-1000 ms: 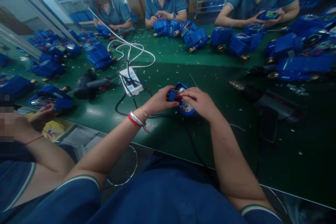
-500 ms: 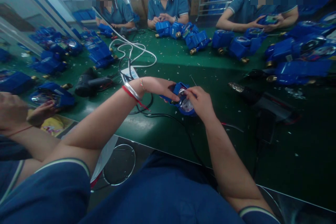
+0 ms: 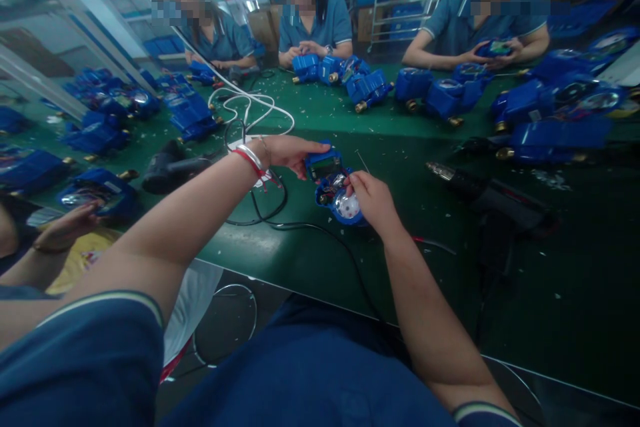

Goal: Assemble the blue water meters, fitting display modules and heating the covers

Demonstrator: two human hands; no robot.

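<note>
Left hand (image 3: 295, 152): gripping the raised lid (image 3: 326, 165) of a blue meter (image 3: 335, 207), positioned between both hands. Right hand (image 3: 367, 197): bent fingers at the dial (image 3: 349, 205), beside exposed wires (image 3: 331, 185); cannot tell whether pinching anything. Opened so far; not yet shut over the wires.

Opened blue meter (image 3: 331, 192), inboard of the table's (image 3: 300, 257) near edge.
Left hand (image 3: 290, 152) holds the raised cover (image 3: 326, 164); right hand (image 3: 374, 201) reaches beside the round dial (image 3: 346, 207). 1 heat gun (image 3: 493, 205) lies rightward; 3 co-workers (image 3: 316, 25) at far edge.
</note>
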